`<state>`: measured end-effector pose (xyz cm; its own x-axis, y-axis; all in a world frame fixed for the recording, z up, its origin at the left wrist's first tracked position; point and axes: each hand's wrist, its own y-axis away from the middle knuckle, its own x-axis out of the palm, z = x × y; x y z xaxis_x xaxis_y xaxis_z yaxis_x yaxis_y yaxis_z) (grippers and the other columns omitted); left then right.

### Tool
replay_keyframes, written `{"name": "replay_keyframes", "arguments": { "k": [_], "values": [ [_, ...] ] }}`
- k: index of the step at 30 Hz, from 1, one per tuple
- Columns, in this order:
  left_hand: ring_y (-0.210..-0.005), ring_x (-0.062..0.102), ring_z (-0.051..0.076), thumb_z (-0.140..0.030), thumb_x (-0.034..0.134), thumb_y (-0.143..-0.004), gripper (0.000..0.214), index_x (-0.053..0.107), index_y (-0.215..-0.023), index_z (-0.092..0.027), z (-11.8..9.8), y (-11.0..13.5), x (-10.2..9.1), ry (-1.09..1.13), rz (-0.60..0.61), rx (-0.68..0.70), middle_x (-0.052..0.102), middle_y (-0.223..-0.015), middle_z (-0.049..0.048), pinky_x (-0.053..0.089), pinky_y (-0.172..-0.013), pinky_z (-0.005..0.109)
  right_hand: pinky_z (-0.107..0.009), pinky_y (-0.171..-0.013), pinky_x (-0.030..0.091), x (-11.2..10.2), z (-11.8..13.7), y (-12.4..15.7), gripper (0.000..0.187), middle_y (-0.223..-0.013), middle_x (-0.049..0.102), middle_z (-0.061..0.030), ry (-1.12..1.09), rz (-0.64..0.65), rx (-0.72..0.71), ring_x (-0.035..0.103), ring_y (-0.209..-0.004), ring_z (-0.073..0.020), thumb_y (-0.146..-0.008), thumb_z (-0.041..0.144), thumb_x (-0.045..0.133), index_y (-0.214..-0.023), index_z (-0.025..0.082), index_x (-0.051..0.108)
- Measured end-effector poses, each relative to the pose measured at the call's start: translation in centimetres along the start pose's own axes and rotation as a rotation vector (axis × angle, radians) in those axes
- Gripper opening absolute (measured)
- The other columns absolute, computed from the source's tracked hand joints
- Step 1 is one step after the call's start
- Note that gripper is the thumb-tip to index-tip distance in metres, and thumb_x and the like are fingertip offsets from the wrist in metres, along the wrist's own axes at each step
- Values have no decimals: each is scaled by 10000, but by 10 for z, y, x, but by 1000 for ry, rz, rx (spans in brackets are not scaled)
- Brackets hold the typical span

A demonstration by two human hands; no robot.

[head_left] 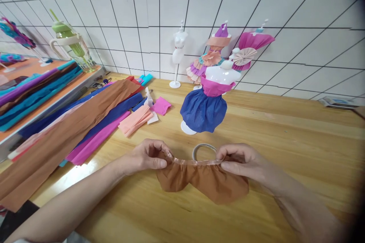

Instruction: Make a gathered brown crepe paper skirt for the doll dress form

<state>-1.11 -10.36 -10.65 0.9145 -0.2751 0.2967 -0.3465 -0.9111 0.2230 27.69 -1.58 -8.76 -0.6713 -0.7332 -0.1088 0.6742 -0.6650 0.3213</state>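
**Gathered brown paper piece [207,182], shiny clear tape [196,162] along its upper edge**

Our left hand [149,155] is pinched, thumb to fingers, on one end of the taped edge; our right hand [241,159] is clamped similarly nearer the other end. The piece spans the gap between them, over the pale wooden table [293,140]; we cannot tell whether its lower edge touches. It is one flared, creased length, puffed into two lobes. Just behind it lies one grey-white tape ring [195,152]. Beyond, we count four small white dress forms [179,47]: one bare, three clothed, the nearest in a pink bodice [213,88] and full blue skirt [203,110]. Leftward are one folded peach paper bundle [135,119], one small magenta paper square [162,105] and one green see-through bottle [75,49].
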Motion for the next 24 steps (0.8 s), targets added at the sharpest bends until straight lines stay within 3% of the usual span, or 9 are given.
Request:
{"name": "replay_keyframes", "arguments": {
  "k": [9,14,16,20,22,24],
  "values": [
    [-617,546,81,-307,841,-610,277,651,-704,-129,6,1,10,-80,-276,26,647,-679,3,415,-596,181,-241,-568,392,0,6,-2,301,-674,588,-2,29,-12,26,514,-612,-129,-658,455,737,-713,171,651],
    [-630,600,148,-512,771,-643,421,678,-773,-121,-8,5,8,-86,-177,-55,680,-718,70,448,-601,243,-228,-592,394,2,1,-3,264,-702,609,1,-62,34,36,522,-636,-119,-668,410,744,-750,172,667],
    [-633,592,159,-569,685,-712,448,688,-770,-124,-15,6,6,-256,-172,-18,665,-708,74,437,-598,253,-229,-588,391,6,1,-2,257,-698,606,-1,-98,60,29,518,-631,-118,-659,394,748,-743,165,665],
    [-844,604,211,-476,599,-822,361,694,-715,-144,-31,3,13,-710,-153,248,663,-883,100,439,-771,298,-243,-615,399,19,9,-3,243,-724,602,-14,-109,107,-6,529,-663,-129,-651,368,735,-708,154,635],
    [-961,589,228,-414,592,-841,275,703,-852,-163,-36,-3,24,-753,-34,304,663,-995,103,423,-862,321,-246,-631,402,27,14,-3,241,-748,601,-19,-99,119,-32,535,-694,-136,-668,366,712,-723,152,615],
    [-950,591,222,-388,590,-846,257,685,-942,-169,-39,-10,39,-746,101,279,675,-955,88,427,-857,322,-234,-595,379,33,17,-4,220,-710,566,-1,-47,108,-67,503,-661,-122,-676,346,689,-712,152,592]
  ]
}}
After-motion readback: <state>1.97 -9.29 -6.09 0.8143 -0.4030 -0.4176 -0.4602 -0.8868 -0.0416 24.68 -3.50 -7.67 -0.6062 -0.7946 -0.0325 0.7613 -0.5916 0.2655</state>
